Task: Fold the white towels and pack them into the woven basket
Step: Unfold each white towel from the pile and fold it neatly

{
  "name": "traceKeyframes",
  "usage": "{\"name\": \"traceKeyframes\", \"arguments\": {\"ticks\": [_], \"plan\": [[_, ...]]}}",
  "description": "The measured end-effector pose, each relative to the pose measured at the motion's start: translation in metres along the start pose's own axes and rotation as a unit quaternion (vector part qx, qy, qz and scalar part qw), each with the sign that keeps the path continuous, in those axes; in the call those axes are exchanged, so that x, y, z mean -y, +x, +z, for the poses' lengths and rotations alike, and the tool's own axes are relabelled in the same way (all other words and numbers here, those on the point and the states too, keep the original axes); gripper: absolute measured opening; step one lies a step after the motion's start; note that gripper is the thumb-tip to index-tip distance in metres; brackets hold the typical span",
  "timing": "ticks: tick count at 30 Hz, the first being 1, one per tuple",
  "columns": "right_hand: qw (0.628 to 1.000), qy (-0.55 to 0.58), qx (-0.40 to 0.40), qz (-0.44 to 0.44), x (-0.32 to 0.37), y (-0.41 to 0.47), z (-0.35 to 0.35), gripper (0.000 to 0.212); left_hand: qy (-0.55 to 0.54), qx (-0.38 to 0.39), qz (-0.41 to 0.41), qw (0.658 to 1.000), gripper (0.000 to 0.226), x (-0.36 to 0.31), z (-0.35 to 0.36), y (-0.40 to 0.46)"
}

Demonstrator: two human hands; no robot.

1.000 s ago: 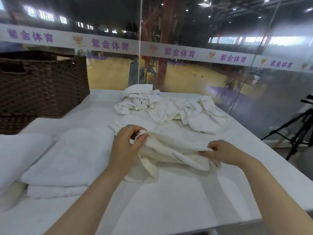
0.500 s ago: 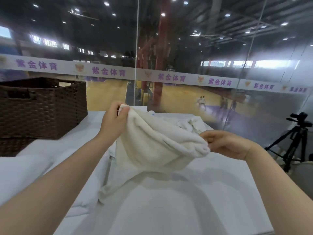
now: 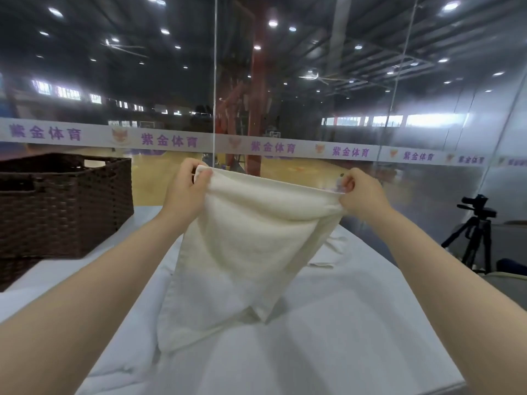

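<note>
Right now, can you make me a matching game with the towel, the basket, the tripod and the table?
Things:
1. towel
2. basket
3. tripod
4. table

States:
A. dark brown, on the left
B. black, far right
C. held up by both hands
D. white, under the towel

Pairs: 1-C, 2-A, 3-B, 4-D. The left hand and right hand pinch its top corners.

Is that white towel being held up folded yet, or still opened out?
Opened out, not folded: the white towel hangs from its top corners, pinched by the left hand and right hand, its lower end on the table.
</note>
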State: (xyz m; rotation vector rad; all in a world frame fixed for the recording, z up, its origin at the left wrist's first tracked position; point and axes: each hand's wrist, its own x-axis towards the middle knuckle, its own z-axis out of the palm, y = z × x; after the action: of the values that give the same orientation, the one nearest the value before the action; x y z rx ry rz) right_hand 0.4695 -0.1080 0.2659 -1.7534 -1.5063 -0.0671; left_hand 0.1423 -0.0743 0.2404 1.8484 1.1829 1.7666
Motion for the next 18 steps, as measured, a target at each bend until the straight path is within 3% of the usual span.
{"name": "traceKeyframes", "arguments": {"ticks": [4, 9, 14, 16, 18], "plan": [[0.993, -0.058, -0.013, -0.101, 0.009, -0.004, -0.019, 0.023, -0.005, -0.012, 0.018, 1.0, 0.009, -0.017, -0.004, 0.013], [0.975, -0.054, 0.092, -0.197, 0.007, -0.002, -0.044, 0.034, 0.004, -0.029, 0.007, 1.0, 0.016, -0.032, -0.007, 0.03], [0.883, -0.324, 0.168, -0.295, 0.014, -0.01, -0.079, 0.019, -0.006, -0.043, 0.004, 0.999, 0.017, -0.046, -0.006, 0.043], [0.889, -0.319, 0.187, -0.27, 0.005, -0.011, -0.086, 0.021, -0.006, -0.042, -0.006, 0.999, 0.019, -0.051, -0.003, 0.047], [0.932, -0.22, 0.166, -0.237, -0.004, -0.012, -0.09, 0.022, -0.01, -0.032, -0.011, 0.999, 0.02, -0.053, -0.001, 0.05]]}}
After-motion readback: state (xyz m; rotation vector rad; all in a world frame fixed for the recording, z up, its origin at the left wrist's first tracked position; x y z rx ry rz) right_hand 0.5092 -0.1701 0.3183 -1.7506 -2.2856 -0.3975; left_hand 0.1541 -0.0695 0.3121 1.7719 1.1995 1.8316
